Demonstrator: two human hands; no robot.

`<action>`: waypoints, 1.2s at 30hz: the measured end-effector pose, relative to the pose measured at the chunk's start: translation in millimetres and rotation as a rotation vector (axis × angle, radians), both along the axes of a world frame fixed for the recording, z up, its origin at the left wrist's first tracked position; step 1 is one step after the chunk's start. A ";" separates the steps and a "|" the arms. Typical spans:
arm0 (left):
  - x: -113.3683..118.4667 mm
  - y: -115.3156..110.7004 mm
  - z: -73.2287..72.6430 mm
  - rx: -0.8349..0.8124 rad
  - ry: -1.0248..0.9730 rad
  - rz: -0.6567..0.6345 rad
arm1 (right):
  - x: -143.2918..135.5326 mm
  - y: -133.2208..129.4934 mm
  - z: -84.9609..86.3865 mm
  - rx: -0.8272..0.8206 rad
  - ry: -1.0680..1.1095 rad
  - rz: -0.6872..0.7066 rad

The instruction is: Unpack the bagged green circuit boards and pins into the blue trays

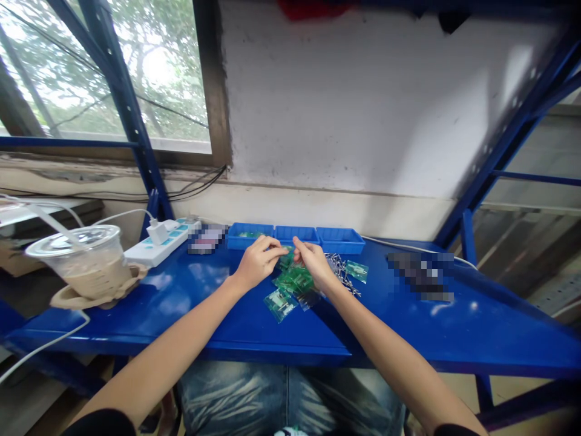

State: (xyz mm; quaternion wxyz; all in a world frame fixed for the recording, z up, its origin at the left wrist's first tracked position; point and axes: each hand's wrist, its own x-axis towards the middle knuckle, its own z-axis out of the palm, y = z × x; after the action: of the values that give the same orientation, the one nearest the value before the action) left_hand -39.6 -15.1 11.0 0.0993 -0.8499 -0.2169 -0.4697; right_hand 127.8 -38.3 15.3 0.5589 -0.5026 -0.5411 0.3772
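Fingers of left hand (258, 261) and right hand (313, 260) pinch green packet (287, 258) | orientation unclear

Two pixelated patches (206, 237) on the blue table (136, 315) — contents unreadable; tiny green board (287, 258) mostly behind fingers (276, 249)

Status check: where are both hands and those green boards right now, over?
Left hand and right hand pinch one small bagged green circuit board together. Loose green board pile beneath. Metal pin cluster beside right wrist; nothing blocking.
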 end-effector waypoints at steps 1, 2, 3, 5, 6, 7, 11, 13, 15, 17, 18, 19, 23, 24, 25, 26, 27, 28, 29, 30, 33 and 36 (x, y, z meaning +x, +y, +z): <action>0.7 -1.3 0.5 0.033 0.003 0.012 | 0.1 -0.8 0.8 -0.018 0.015 0.008; 1.4 -2.6 0.7 0.060 0.007 0.019 | 0.0 -1.1 1.2 -0.025 0.032 0.020; 2.3 -3.8 0.8 0.080 0.018 0.020 | -0.2 -1.1 1.2 -0.023 0.050 0.039; 4.2 -5.9 0.1 0.095 0.054 0.007 | -0.9 0.1 0.0 -0.012 0.107 0.095; 5.3 -6.8 -0.5 0.090 0.075 -0.004 | -1.3 1.2 -0.9 0.000 0.143 0.119; 6.7 -7.7 -1.2 0.072 0.097 -0.015 | -1.6 2.4 -1.8 0.017 0.177 0.132; 12.5 -9.1 -3.1 -0.179 0.037 -0.051 | -0.5 5.1 -4.0 0.162 0.182 0.077; 13.6 -7.0 -2.1 -0.478 -0.110 -0.104 | 1.6 3.5 -3.6 0.296 0.015 0.019; 12.5 -2.8 -0.4 -0.879 -0.285 -0.194 | 3.7 0.3 -2.8 0.455 -0.240 -0.025; 10.1 2.2 0.6 -1.256 -0.438 -0.277 | 4.9 -3.1 -2.2 0.610 -0.487 -0.030; 8.8 4.4 0.5 -1.382 -0.500 -0.299 | 5.0 -4.4 -2.3 0.677 -0.586 -0.018; 7.8 6.3 -0.1 -1.450 -0.545 -0.308 | 4.6 -5.5 -2.5 0.733 -0.664 -0.003; 4.4 11.4 -1.2 -1.220 -0.601 -0.226 | 1.7 -6.8 -4.9 0.825 -0.844 0.026; 2.6 12.9 0.7 -1.069 -0.603 -0.169 | 1.5 -6.5 -5.3 0.817 -0.856 0.008; -0.1 15.0 4.1 -0.895 -0.605 -0.098 | 1.9 -6.0 -5.6 0.797 -0.856 -0.021; -3.7 17.6 9.0 -0.709 -0.612 -0.019 | 3.0 -5.2 -5.7 0.769 -0.846 -0.056; -8.1 20.9 15.2 -0.527 -0.616 0.059 | 4.8 -4.3 -5.6 0.736 -0.830 -0.091; -13.0 24.9 22.2 -0.372 -0.615 0.132 | 7.3 -3.2 -5.3 0.704 -0.811 -0.124; -18.2 29.6 29.4 -0.249 -0.609 0.198 | 10.2 -2.0 -4.9 0.674 -0.794 -0.153; -23.2 34.7 36.2 -0.164 -0.592 0.262 | 13.3 -0.7 -4.5 0.648 -0.779 -0.179; -34.2 49.7 47.1 -0.092 -0.434 0.474 | 22.0 4.3 -3.8 0.588 -0.762 -0.252; -35.7 55.6 38.3 -0.193 -0.160 0.697 | 29.6 11.6 -1.8 0.518 -0.827 -0.280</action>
State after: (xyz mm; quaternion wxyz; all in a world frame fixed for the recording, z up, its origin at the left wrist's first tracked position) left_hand -75.3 40.4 49.4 0.1552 -0.6910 -0.5438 -0.4502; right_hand 157.4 -26.7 13.6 0.4493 -0.5225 -0.7204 -0.0784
